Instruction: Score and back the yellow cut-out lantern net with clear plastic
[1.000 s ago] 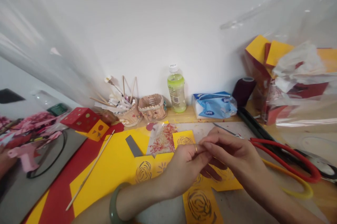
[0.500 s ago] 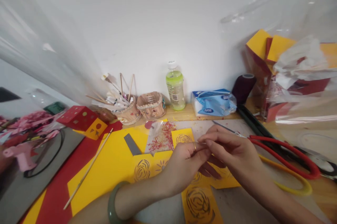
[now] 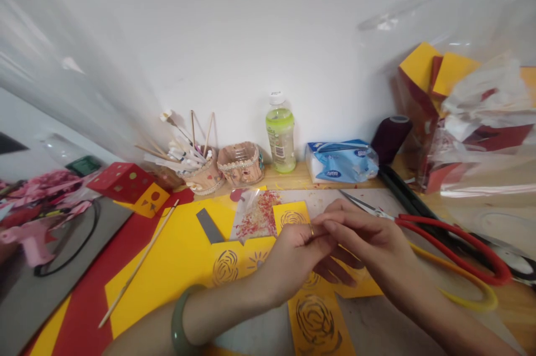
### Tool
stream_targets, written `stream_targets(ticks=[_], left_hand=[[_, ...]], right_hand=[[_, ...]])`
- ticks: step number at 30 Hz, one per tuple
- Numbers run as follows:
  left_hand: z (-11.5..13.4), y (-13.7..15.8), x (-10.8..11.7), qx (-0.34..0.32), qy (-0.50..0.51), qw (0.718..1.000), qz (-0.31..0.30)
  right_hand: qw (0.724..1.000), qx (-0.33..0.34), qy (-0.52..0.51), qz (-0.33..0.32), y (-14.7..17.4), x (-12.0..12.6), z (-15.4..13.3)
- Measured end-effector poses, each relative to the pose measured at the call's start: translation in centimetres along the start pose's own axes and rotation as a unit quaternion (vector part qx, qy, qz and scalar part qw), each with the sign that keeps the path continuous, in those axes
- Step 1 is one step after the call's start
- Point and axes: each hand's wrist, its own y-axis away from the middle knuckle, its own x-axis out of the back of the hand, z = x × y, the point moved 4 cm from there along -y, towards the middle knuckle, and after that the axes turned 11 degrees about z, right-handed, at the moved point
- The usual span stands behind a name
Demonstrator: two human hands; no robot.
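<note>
My left hand (image 3: 295, 258) and my right hand (image 3: 366, 239) meet over a yellow paper cut-out (image 3: 314, 322) with swirled rose patterns and a sunburst cut into it. Thumb and index finger of the left hand are pressed together, and it wears a ring; a green bangle (image 3: 179, 317) circles that wrist. The right thumb and fingertips pinch right at the left fingertips. Whatever lies between them, if anything, is too small or hidden to make out. Scissors (image 3: 456, 247) with red handles lie just beyond the right hand.
Behind stand stick-filled and bark-like cups (image 3: 240, 165), a green-labelled bottle (image 3: 280, 141) and a blue tissue pack (image 3: 341, 162). Leftward lie a thin wooden stick (image 3: 138, 267), yellow paper (image 3: 167, 258), a red-and-yellow box (image 3: 125, 186) and a pink glue gun (image 3: 29, 244). Red scraps sit mid-table.
The view has shifted slightly, so background things sit a little differently. Both hands stay together in nearly the same pose above the yellow cut-out.
</note>
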Motion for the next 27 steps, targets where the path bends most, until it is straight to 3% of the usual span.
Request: stream_targets(ticks=[8, 22, 27], left_hand=[[0.2, -0.1, 0.2, 0.007, 0.015, 1.000, -0.005], [-0.1, 0.0, 0.1, -0.011, 0.024, 1.000, -0.017], [-0.1, -0.2, 0.0, -0.002, 0.022, 1.000, -0.011]], right_hand=[[0.986, -0.145, -0.063, 0.056, 0.0, 0.1, 1.2], [0.986, -0.156, -0.030, 0.047, -0.1, 0.3, 1.8], [0.990, -0.129, -0.034, 0.048, -0.1, 0.3, 1.2]])
